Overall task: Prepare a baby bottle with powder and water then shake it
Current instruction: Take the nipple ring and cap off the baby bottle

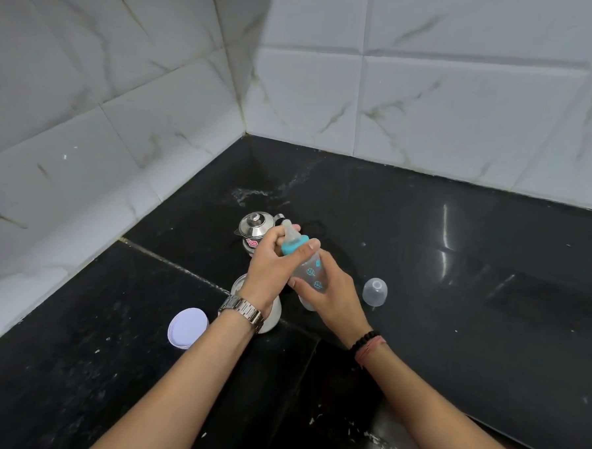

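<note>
A clear baby bottle (311, 273) with teal leaf prints, a teal collar and a nipple is held tilted above the black counter. My right hand (333, 296) grips its body from below and the right. My left hand (272, 266) is closed around the teal collar and nipple at the top. White liquid or powder shows at the bottle's base. Under my left wrist stands an open powder jar (241, 285), partly hidden. Its white lid (188, 326) lies on the counter to the left. The bottle's clear dome cap (375, 291) rests to the right.
A steel kettle (255, 230) with a knob lid stands behind the hands. The black counter (457, 267) meets white marble-tiled walls in a corner at the back, with spilled water near that corner. A dark edge drops off near my forearms.
</note>
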